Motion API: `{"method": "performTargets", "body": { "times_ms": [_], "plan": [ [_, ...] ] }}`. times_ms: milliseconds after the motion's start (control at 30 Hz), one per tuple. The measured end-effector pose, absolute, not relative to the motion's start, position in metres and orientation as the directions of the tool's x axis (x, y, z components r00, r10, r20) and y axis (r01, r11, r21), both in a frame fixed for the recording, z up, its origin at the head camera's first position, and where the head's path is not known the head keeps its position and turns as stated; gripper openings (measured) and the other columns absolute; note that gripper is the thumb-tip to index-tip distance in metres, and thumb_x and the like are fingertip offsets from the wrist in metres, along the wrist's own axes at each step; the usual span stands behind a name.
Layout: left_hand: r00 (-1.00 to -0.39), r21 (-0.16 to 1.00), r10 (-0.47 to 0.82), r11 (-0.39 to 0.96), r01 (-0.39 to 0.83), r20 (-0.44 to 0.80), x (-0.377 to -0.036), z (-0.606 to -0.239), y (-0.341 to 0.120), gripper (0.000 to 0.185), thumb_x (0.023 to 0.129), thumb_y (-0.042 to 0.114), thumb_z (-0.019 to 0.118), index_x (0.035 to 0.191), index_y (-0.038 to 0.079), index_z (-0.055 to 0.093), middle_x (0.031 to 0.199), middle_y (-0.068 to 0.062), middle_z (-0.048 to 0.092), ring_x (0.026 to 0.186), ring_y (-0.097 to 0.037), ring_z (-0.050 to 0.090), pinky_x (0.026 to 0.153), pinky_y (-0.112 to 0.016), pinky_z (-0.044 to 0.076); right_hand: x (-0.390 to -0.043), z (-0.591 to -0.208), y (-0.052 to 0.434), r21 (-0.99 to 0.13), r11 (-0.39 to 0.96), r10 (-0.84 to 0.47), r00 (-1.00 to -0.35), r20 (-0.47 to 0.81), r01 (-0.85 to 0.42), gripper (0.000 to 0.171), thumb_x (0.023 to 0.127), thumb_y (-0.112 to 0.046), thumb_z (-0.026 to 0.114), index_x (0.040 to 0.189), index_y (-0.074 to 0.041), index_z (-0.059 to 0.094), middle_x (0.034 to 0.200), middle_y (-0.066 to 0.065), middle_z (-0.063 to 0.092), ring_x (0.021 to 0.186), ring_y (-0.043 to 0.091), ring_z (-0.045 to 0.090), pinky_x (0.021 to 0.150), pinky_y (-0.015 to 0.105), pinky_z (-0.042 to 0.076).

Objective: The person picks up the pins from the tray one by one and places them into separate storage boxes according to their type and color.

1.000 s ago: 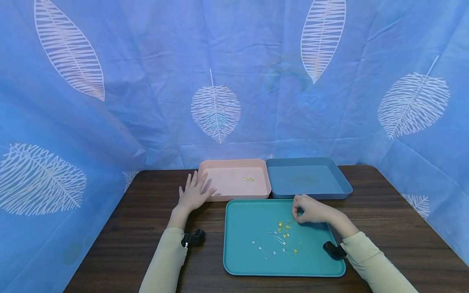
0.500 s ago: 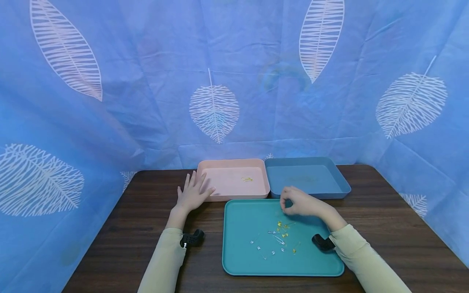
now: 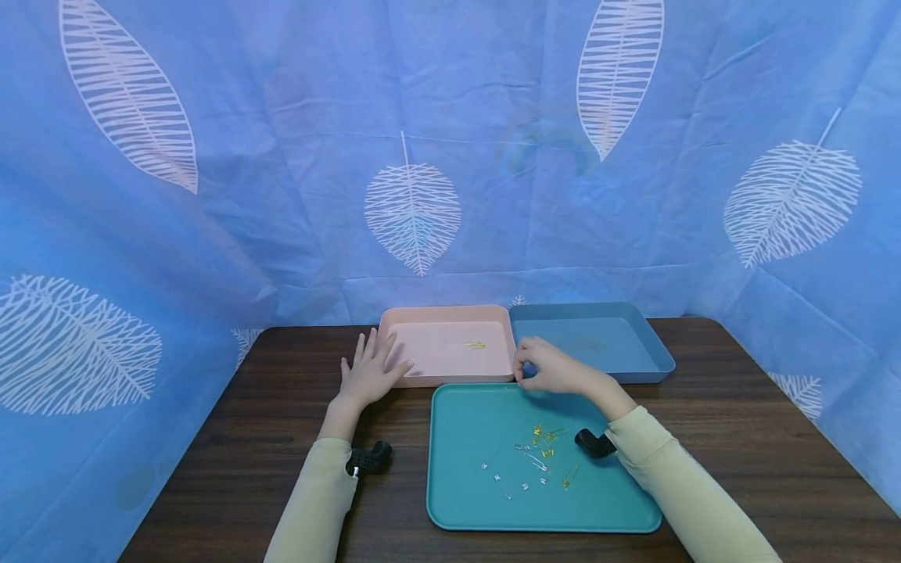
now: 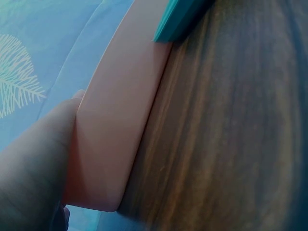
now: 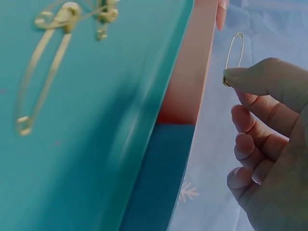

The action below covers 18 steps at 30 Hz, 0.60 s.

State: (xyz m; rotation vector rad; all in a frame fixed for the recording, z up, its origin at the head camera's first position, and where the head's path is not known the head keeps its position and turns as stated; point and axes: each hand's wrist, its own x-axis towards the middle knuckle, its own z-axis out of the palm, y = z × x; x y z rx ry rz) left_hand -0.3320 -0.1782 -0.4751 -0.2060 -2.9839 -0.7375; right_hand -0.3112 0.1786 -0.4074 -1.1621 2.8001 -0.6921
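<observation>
The right hand [image 3: 545, 367] hovers over the far edge of the teal tray [image 3: 464, 500], close to the corner where the pink tray [image 3: 436, 356] and the blue tray [image 3: 633, 356] meet. From the head camera its fingers look curled together, but what they hold is too small to make out there. The right wrist camera settles it: thumb and forefinger pinch a gold safety pin [image 5: 233, 55] by its clasp end, the loop pointing up, clear of every tray, with the other fingers [image 5: 250, 147] curled below.

The left hand [image 3: 371, 374] lies flat on the brown table [image 3: 281, 469], fingers spread and relaxed, gripping nothing, its fingertips against the near left corner of the pink tray. The left wrist camera shows only a blurred part of that hand beside the pink tray's outer wall, and a corner of the teal tray.

A loose scatter of gold and silver pins [image 3: 536, 457] lies in the middle of the teal tray; one more gold pin [image 3: 475, 344] lies inside the pink tray. Something faint lies in the blue tray, too dim to identify. The right wrist view shows two of the teal tray's pins large but cut off at the top edge.
</observation>
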Motion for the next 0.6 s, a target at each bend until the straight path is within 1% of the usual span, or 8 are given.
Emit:
{"method": "performTargets", "body": {
  "times_ms": [100,233,333,600],
  "plan": [
    [-0.990,0.465,0.113,0.874,0.142,0.089,-0.332,-0.475,-0.178,0.081,0.090,0.071,0.044,0.157,0.032,0.018,0.166,-0.010,0.003,0.153,-0.034,-0.007,0.111,-0.076,0.003,-0.317,-0.405,0.172,-0.406,0.608,-0.687,-0.708,0.160,-0.682,0.017,0.082,-0.003,0.070,0.074,-0.015,0.060,0.091,0.004,0.053,0.083,0.021,0.042,0.073,0.032,0.033],
    [-0.989,0.474,0.118,0.869,0.145,0.086,-0.332,-0.475,-0.178,0.081,0.090,0.070,0.045,0.157,0.034,0.018,0.166,-0.009,0.002,0.153,-0.035,-0.005,0.110,-0.077,0.003,-0.325,-0.403,0.164,-0.401,0.591,-0.696,-0.694,0.186,-0.700,0.015,0.081,-0.001,0.068,0.073,-0.012,0.061,0.091,0.005,0.055,0.086,0.027,0.047,0.075,0.033,0.036],
    [-0.988,0.474,0.122,0.867,0.150,0.090,-0.333,-0.476,-0.178,0.081,0.090,0.071,0.045,0.157,0.034,0.017,0.166,-0.009,0.001,0.153,-0.036,-0.005,0.110,-0.077,0.004,-0.332,-0.402,0.159,-0.414,0.592,-0.693,-0.699,0.177,-0.691,0.015,0.081,-0.002,0.068,0.073,-0.013,0.061,0.092,0.004,0.055,0.087,0.027,0.047,0.078,0.034,0.038],
    [-0.988,0.472,0.124,0.868,0.153,0.092,-0.334,-0.475,-0.178,0.084,0.089,0.071,0.047,0.157,0.033,0.015,0.166,-0.010,-0.003,0.152,-0.038,-0.006,0.107,-0.080,0.003,-0.352,-0.399,0.144,-0.430,0.603,-0.678,-0.716,0.168,-0.672,0.014,0.084,-0.004,0.068,0.075,-0.014,0.063,0.094,0.006,0.055,0.087,0.025,0.045,0.077,0.037,0.037]
  ]
}}
